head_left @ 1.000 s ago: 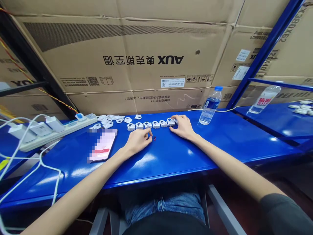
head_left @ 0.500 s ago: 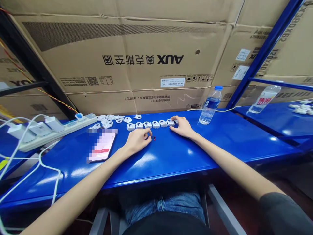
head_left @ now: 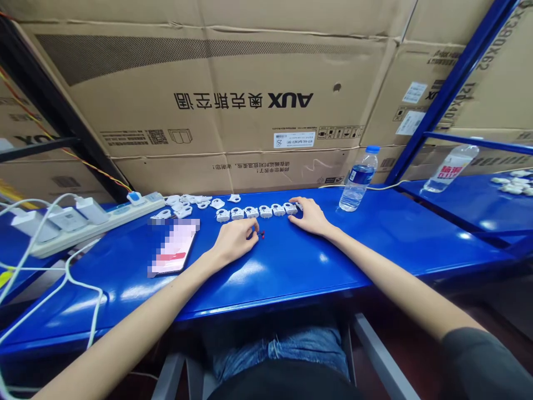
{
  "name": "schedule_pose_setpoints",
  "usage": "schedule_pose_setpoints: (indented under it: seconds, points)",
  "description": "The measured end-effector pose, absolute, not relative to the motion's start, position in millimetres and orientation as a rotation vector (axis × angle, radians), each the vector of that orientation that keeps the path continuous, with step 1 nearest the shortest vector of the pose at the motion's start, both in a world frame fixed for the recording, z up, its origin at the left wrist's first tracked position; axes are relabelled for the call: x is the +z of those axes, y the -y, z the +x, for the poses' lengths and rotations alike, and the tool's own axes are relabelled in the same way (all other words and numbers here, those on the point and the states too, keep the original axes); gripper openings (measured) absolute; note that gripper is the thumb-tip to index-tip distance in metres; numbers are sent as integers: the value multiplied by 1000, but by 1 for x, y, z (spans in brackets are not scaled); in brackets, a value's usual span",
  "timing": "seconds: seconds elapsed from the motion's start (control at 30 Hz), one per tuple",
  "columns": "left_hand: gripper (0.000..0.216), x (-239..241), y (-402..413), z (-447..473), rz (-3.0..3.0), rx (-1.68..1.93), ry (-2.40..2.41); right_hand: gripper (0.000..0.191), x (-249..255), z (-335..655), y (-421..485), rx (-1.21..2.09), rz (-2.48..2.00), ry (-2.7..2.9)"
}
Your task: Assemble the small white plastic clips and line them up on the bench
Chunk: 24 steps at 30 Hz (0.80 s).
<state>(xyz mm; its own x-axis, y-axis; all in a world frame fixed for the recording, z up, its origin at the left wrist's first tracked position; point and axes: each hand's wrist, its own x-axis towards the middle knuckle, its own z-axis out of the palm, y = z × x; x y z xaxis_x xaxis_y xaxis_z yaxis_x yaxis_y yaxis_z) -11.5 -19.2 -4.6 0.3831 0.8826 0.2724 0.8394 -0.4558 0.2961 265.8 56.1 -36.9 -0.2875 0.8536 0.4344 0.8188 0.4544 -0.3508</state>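
A row of small white plastic parts [head_left: 258, 211] lies across the back of the blue table [head_left: 291, 261]. My right hand [head_left: 310, 215] rests at the right end of that row, fingers curled onto the last white part [head_left: 291, 208]. My left hand [head_left: 235, 240] lies on the table just in front of the row, fingers curled, pinching a tiny red and dark piece [head_left: 262, 234] at its fingertips. A loose heap of more white parts [head_left: 185, 204] sits further left.
A phone [head_left: 172, 248] lies left of my left hand. A power strip [head_left: 95, 219] with chargers and white cables runs along the left. A water bottle [head_left: 357, 179] stands at the right; another bottle [head_left: 449, 168] lies on the neighbouring table. Cardboard boxes [head_left: 250, 100] wall the back.
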Motion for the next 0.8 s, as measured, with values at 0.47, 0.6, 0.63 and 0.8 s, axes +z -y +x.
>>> schedule_pose_setpoints:
  seconds: [0.47, 0.6, 0.63, 0.8]
  points:
    - [15, -5, 20, -11, 2546, 557, -1564, 39, -31, 243, -41, -122, -1246, 2303]
    - [15, -5, 21, -10, 2530, 570, -1566, 37, -33, 242, -43, -111, -1251, 2283]
    - [15, -5, 21, -10, 2526, 572, -1569, 36, -33, 242, -44, -107, -1253, 2279]
    - [16, -4, 21, -10, 2493, 621, -1646, 28, -35, 242, -49, -81, -1251, 2281]
